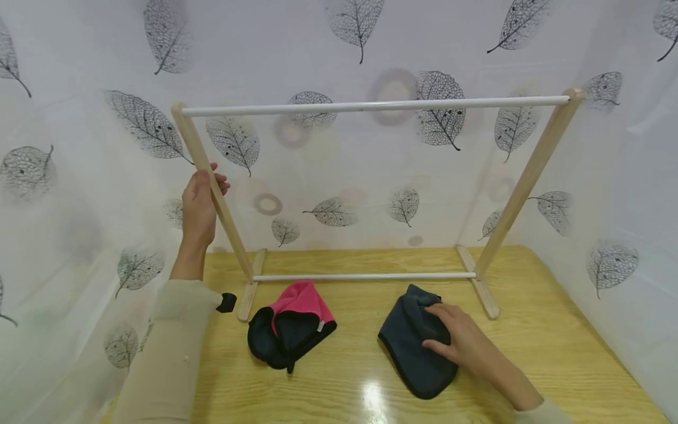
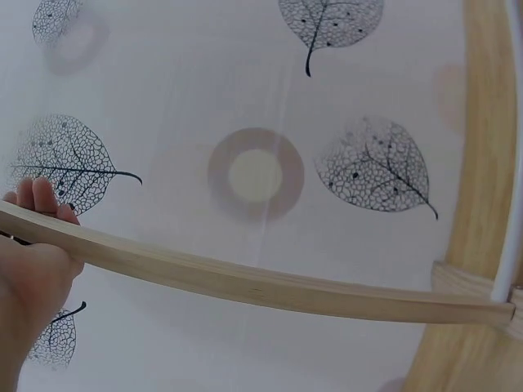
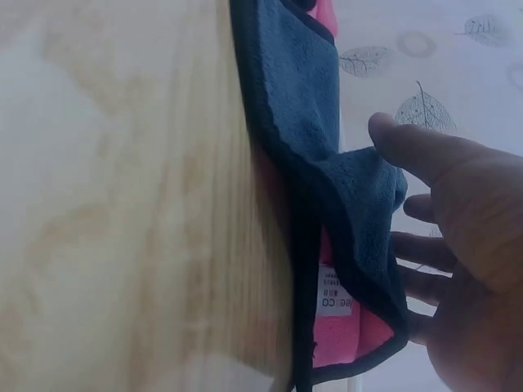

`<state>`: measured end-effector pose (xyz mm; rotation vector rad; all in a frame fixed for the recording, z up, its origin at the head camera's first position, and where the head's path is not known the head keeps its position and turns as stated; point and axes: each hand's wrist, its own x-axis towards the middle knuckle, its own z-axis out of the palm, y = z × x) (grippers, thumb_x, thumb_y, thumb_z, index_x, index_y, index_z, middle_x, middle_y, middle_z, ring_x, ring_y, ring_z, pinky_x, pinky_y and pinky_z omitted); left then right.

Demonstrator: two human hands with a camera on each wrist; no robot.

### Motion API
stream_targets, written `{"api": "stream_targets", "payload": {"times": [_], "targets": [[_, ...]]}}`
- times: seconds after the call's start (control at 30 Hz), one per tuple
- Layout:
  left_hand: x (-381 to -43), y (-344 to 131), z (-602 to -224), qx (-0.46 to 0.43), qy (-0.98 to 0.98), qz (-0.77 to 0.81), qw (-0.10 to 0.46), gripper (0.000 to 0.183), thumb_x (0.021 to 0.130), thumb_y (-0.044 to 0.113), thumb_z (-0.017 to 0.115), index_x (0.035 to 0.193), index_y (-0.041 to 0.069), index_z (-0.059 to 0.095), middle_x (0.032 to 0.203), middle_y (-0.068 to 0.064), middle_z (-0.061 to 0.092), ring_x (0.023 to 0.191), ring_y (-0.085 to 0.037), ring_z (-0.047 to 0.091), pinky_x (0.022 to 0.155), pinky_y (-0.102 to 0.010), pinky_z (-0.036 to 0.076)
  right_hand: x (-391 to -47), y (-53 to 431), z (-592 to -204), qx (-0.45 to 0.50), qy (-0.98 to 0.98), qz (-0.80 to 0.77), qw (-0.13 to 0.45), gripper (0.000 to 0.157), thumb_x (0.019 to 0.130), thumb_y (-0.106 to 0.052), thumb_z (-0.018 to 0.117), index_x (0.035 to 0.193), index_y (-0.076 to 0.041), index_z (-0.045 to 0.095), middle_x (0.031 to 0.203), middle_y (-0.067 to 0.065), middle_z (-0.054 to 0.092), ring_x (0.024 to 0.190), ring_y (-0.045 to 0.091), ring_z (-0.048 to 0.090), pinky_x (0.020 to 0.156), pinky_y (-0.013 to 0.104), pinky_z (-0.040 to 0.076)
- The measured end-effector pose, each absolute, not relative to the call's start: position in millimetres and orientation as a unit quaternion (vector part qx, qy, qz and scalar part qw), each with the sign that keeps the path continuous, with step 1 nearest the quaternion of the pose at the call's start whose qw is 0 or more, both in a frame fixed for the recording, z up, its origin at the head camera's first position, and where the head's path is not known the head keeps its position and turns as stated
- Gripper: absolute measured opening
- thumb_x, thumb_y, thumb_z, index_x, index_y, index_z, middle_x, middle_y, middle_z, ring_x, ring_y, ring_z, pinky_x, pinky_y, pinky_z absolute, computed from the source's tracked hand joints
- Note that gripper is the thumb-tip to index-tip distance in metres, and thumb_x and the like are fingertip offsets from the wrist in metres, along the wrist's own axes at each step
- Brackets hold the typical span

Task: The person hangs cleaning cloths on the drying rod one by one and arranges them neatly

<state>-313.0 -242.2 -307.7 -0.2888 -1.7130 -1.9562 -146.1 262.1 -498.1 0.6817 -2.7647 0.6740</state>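
My left hand (image 1: 199, 206) holds the left wooden post (image 1: 225, 215) of a rack about halfway up. In the left wrist view its fingers (image 2: 42, 196) show beyond the post, with the palm on the near side. On the table, at the right, lies a dark blue fleece garment (image 1: 405, 341) with black edging. My right hand (image 1: 468, 341) rests at its right side, fingers spread and loosely bent. The right wrist view shows its thumb apart from the fingers, fingertips at the fabric, and a pink lining (image 3: 335, 339) with a white label (image 3: 333, 292).
A pink and black fleece garment (image 1: 304, 327) lies folded left of the blue one. The rack's white top rod (image 1: 371, 106), lower rod (image 1: 365, 276) and right post (image 1: 529, 176) stand behind both. Leaf-patterned curtains (image 1: 349, 171) enclose the wooden table (image 1: 556, 330).
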Motion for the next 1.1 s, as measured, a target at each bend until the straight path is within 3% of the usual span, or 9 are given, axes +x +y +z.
{"api": "stream_targets", "payload": {"times": [0.17,0.37,0.6,0.8,0.93,1.1], "targets": [[-311.7,-242.0,-307.2,-0.104,-0.627,-0.730,0.250,0.036,0.110,0.038,0.045,0.127,0.011,0.060,0.102,-0.004,0.057,0.094,-0.016,0.058,0.097,-0.024,0.048,-140.6,257.6,-499.1,0.270,-0.928,0.225,0.127,0.060,0.081,-0.027,0.090,0.130,-0.004,0.064,0.136,0.018,0.059,0.123,0.039,0.057,0.095,0.059,0.051],[-314.4,-242.1,-308.7,-0.098,-0.627,-0.729,0.255,0.040,0.110,0.038,0.045,0.129,0.006,0.060,0.101,-0.004,0.058,0.092,-0.015,0.058,0.096,-0.023,0.048,-133.3,249.9,-502.5,0.337,-0.906,0.201,0.159,0.056,0.076,-0.025,0.094,0.123,-0.006,0.069,0.130,0.014,0.062,0.119,0.034,0.058,0.090,0.057,0.053],[-313.6,-241.2,-309.4,-0.096,-0.622,-0.733,0.258,0.036,0.110,0.037,0.046,0.126,0.010,0.061,0.100,-0.004,0.058,0.091,-0.015,0.058,0.095,-0.023,0.048,-128.3,243.2,-505.3,0.342,-0.916,0.181,0.103,0.062,0.084,-0.051,0.083,0.127,-0.008,0.070,0.134,0.014,0.060,0.121,0.033,0.057,0.092,0.056,0.052],[-314.1,-238.9,-310.9,-0.099,-0.611,-0.740,0.263,0.032,0.110,0.035,0.047,0.122,0.010,0.063,0.098,-0.004,0.059,0.089,-0.015,0.058,0.094,-0.023,0.048,-121.1,241.1,-504.1,0.348,-0.922,0.166,0.038,0.081,0.079,-0.075,0.072,0.131,-0.012,0.069,0.144,0.013,0.054,0.130,0.038,0.051,0.097,0.062,0.047],[-315.0,-239.4,-311.4,-0.100,-0.616,-0.734,0.268,0.038,0.110,0.036,0.047,0.127,0.006,0.062,0.098,-0.004,0.059,0.089,-0.015,0.059,0.094,-0.023,0.048,-115.9,239.4,-503.8,0.343,-0.926,0.160,-0.002,0.084,0.075,-0.078,0.073,0.132,-0.015,0.070,0.152,0.015,0.047,0.137,0.043,0.044,0.102,0.066,0.042],[-315.8,-239.7,-311.3,-0.098,-0.616,-0.734,0.268,0.040,0.110,0.037,0.048,0.129,0.004,0.061,0.099,-0.004,0.059,0.090,-0.015,0.059,0.094,-0.023,0.048,-113.2,237.9,-501.3,0.346,-0.926,0.151,0.002,0.065,0.081,-0.065,0.079,0.124,-0.016,0.074,0.152,0.016,0.048,0.138,0.043,0.044,0.102,0.064,0.043]]}}
